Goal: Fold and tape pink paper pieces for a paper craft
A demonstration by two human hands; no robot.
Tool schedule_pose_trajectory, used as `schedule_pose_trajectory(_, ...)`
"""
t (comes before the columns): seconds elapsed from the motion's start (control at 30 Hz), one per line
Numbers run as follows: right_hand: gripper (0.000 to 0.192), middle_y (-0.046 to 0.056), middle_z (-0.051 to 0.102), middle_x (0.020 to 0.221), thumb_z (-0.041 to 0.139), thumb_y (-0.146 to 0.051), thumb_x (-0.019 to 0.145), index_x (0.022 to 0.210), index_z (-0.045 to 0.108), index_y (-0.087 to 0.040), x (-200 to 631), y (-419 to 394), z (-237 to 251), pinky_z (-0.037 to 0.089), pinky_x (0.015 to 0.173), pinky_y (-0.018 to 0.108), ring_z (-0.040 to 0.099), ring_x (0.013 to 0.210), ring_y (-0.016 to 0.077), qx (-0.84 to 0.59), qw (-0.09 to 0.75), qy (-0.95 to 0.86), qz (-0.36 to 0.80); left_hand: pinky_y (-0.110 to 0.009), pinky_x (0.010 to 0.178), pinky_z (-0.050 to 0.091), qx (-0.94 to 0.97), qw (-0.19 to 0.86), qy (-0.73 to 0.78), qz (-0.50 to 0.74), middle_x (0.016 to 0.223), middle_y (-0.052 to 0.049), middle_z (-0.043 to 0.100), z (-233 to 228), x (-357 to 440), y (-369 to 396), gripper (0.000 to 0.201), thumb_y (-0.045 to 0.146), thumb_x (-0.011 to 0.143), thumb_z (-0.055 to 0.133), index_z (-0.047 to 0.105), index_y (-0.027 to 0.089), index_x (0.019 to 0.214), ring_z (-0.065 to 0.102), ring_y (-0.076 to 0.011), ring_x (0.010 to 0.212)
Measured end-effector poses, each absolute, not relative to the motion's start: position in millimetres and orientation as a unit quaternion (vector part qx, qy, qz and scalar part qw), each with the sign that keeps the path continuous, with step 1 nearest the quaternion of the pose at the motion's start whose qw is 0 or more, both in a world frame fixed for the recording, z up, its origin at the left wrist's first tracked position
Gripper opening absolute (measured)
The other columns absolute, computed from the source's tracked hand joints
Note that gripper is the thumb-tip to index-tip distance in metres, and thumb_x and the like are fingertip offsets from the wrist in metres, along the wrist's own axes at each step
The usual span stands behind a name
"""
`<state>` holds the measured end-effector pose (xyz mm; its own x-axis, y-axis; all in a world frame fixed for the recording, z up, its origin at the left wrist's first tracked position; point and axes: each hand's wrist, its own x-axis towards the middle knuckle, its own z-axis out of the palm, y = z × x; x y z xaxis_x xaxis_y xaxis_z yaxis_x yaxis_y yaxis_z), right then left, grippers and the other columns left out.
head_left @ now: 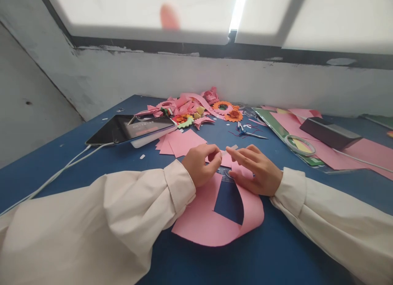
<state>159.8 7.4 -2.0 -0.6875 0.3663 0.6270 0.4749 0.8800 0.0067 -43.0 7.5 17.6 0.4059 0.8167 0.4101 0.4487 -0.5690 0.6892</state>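
Note:
My left hand is closed, thumb and index finger pinched together over the pink paper; whatever lies between the fingertips is too small to make out. Facing it, my right hand has its fingers stretched out, the index tip close to the left fingertips. A small translucent strip shows by that index finger. Below both hands lies a cut sheet of pink paper, its right arm curling up under my right hand. Between the hands, a clear piece with a curved edge is partly hidden.
Pink paper squares lie behind my left hand, beside a phone with white cables. Farther back are a heap of pink paper scraps, orange paper flowers and scissors. Right: a tape roll and dark box.

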Motion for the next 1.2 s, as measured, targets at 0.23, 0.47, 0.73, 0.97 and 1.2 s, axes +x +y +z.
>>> schedule_pose_trajectory(0.23, 0.035, 0.003, 0.066, 0.083, 0.056, -0.01, 0.083, 0.115, 0.055, -0.025, 159.2, 5.9, -1.6, 0.042, 0.058, 0.029, 0.057, 0.065, 0.0125, -0.232, 0.412, -0.867, -0.155, -0.024, 0.06, 0.038, 0.824, 0.199, 0.394, 0.356, 0.065, 0.002, 0.056, 15.5, -42.4, 5.0, 0.02, 0.02, 0.086, 0.044, 0.057, 0.017, 0.07, 0.048, -0.0106, 0.062)
schedule_pose_trajectory(0.47, 0.016, 0.0, 0.065, 0.069, 0.062, -0.015, 0.078, 0.091, 0.063, -0.025, 156.4, 0.0, 0.1, 0.043, 0.053, 0.028, 0.056, 0.057, 0.012, -0.215, 0.439, -0.855, -0.171, -0.026, 0.061, 0.034, 0.833, 0.114, 0.417, 0.347, 0.062, 0.002, 0.047, 10.9, -41.6, 3.1, 0.018, 0.019, 0.085, 0.044, 0.052, 0.017, 0.069, 0.044, -0.012, 0.061)
schedule_pose_trajectory(0.73, 0.013, 0.004, 0.069, 0.081, 0.06, -0.013, 0.081, 0.089, 0.063, -0.021, 146.7, -5.3, 0.0, 0.05, 0.06, 0.028, 0.062, 0.067, 0.0131, -0.284, 0.446, -0.845, -0.081, -0.028, 0.061, 0.033, 0.855, 0.092, 0.395, 0.322, 0.061, 0.001, 0.047, 10.1, -39.4, 0.0, 0.02, 0.02, 0.083, 0.042, 0.05, 0.017, 0.065, 0.043, -0.0129, 0.06)
schedule_pose_trajectory(0.97, 0.006, 0.003, 0.066, 0.078, 0.058, -0.017, 0.084, 0.088, 0.063, -0.018, 138.9, -11.6, 2.3, 0.047, 0.053, 0.021, 0.056, 0.059, 0.0075, -0.314, 0.442, -0.84, 0.025, -0.027, 0.064, 0.037, 0.871, 0.123, 0.35, 0.322, 0.068, -0.001, 0.053, 5.8, -41.5, 2.2, 0.023, 0.024, 0.089, 0.037, 0.051, 0.018, 0.071, 0.048, -0.014, 0.066)
schedule_pose_trajectory(1.2, 0.009, 0.003, 0.065, 0.075, 0.055, -0.012, 0.084, 0.085, 0.063, -0.017, 141.3, -9.6, 1.9, 0.046, 0.054, 0.022, 0.054, 0.06, 0.0081, -0.309, 0.447, -0.837, 0.057, -0.026, 0.065, 0.039, 0.883, 0.168, 0.303, 0.317, 0.071, 0.0, 0.055, 6.9, -44.2, 3.5, 0.028, 0.023, 0.093, 0.028, 0.048, 0.019, 0.074, 0.05, -0.0134, 0.068)
